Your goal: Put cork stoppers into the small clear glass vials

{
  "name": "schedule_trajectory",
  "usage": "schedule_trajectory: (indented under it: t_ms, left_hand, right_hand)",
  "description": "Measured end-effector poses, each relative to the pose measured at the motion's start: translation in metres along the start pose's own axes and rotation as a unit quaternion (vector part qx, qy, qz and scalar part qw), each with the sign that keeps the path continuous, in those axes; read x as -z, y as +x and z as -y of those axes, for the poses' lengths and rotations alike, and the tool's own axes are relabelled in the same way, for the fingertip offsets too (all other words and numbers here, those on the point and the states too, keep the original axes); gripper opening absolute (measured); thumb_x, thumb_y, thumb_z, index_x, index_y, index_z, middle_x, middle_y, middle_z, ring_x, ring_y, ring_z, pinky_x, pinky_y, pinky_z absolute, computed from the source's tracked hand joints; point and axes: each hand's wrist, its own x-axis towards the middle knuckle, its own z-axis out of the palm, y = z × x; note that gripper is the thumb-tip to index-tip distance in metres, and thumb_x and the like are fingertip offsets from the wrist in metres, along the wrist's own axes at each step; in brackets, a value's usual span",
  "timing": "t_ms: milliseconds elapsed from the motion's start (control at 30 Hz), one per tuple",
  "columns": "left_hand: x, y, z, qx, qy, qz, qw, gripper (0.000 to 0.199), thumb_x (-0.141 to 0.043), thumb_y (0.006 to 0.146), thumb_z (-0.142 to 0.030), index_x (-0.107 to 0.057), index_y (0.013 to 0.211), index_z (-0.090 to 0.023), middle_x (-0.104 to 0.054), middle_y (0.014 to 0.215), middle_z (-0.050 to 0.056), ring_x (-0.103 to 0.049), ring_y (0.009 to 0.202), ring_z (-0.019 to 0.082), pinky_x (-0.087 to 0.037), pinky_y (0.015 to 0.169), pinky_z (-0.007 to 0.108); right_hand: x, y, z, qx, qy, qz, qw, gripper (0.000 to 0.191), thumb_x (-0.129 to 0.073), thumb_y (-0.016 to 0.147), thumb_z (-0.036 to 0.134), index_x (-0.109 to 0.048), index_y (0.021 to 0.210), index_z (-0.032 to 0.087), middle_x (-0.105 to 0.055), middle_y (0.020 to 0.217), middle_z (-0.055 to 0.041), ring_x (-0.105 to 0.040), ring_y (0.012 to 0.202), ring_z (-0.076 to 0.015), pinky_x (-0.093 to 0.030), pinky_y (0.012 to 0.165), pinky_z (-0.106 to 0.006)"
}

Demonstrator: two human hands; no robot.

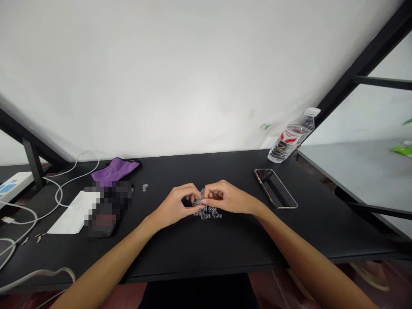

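Observation:
My left hand (180, 204) and my right hand (229, 198) meet above the middle of the black tabletop. The thumb and fingers of both are pinched around a small clear plastic piece (198, 202), partly covered by the fingertips. Just below and behind the fingers lies a little cluster of similar clear plastic pieces (206, 216), some round-ended with a narrow neck. Another loose clear piece (145, 187) rests apart, to the left. Their exact kind is too small to make out.
A phone (277, 189) lies at right, with a water bottle (291, 136) behind it by the wall. Purple cloth (116, 170), white paper (73, 213), a blurred dark object (104, 221) and white cables (59, 193) occupy the left. Black frame bars (354, 81) flank the table (206, 253).

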Motion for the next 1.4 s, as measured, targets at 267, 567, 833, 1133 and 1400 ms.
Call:
schedule_trajectory:
  t_ms: [267,567,833,1133,1400]
  left_hand:
    - [-0.001,0.002,-0.004,-0.003,-0.016,-0.017,1.000,0.006,-0.073,0.088,-0.020,-0.068,0.091,-0.017,-0.062,0.083,0.002,-0.055,0.074,0.014,-0.046,0.071,0.028]
    - [0.002,0.002,-0.010,0.033,-0.063,0.007,0.997,0.008,-0.073,0.087,-0.022,-0.069,0.090,-0.017,-0.062,0.083,0.002,-0.055,0.073,0.013,-0.046,0.071,0.028]
    - [0.007,0.001,-0.012,0.061,-0.120,0.028,0.991,0.013,-0.076,0.086,-0.025,-0.069,0.091,-0.015,-0.064,0.086,0.004,-0.054,0.074,0.013,-0.047,0.073,0.029]
    - [0.010,0.000,-0.008,0.055,-0.154,0.011,0.987,0.020,-0.083,0.082,-0.027,-0.072,0.093,-0.015,-0.066,0.092,0.006,-0.056,0.076,0.014,-0.048,0.075,0.030]
    - [0.004,0.000,-0.009,0.060,-0.127,0.019,0.990,0.020,-0.084,0.081,-0.029,-0.071,0.087,-0.015,-0.063,0.084,0.004,-0.054,0.073,0.013,-0.047,0.072,0.029]
  right_hand:
    - [0.001,0.000,-0.003,-0.003,0.031,0.001,1.000,0.032,-0.068,0.094,0.044,-0.060,0.080,0.017,-0.045,0.061,0.0063,-0.036,0.056,-0.0095,-0.030,0.054,-0.023]
    - [0.003,0.001,-0.008,-0.011,0.092,0.039,0.995,0.037,-0.070,0.091,0.049,-0.058,0.079,0.017,-0.046,0.066,0.0054,-0.038,0.060,-0.0101,-0.030,0.057,-0.024]
    - [0.007,0.001,-0.006,0.000,0.114,0.058,0.992,0.040,-0.069,0.092,0.052,-0.059,0.079,0.016,-0.048,0.067,0.0043,-0.041,0.060,-0.0104,-0.033,0.058,-0.024]
    - [0.013,-0.002,-0.001,-0.027,0.103,0.064,0.992,0.036,-0.066,0.095,0.051,-0.065,0.090,0.015,-0.056,0.072,0.0018,-0.051,0.065,-0.0118,-0.041,0.061,-0.024]
    - [0.006,-0.001,0.001,-0.026,0.087,0.070,0.993,0.038,-0.066,0.095,0.052,-0.064,0.084,0.016,-0.057,0.070,0.0016,-0.051,0.065,-0.0128,-0.040,0.062,-0.025]
